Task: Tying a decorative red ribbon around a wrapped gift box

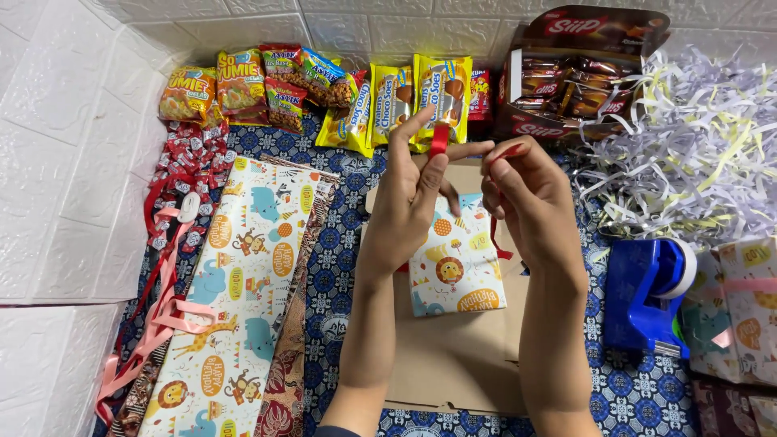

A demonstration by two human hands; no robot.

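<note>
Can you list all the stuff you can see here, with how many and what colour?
red ribbon: one, red, held between both hands
wrapped gift: one, animal-print paper, on cardboard below the hands
cardboard: one, brown, centre of patterned cloth
wrapping paper sheet: one, animal print, left
pink ribbon: one, pink, far left
snack packets: many, yellow, orange, green, back row
chocolate bar box: one, dark red, back right
shredded paper: pile, white and yellow, right
tape dispenser: one, blue, right
left hand: one
right hand: one

Bright, even overhead light, soft shadows (barely any glare), sharp centre, slight wide-angle bending at edges
</note>
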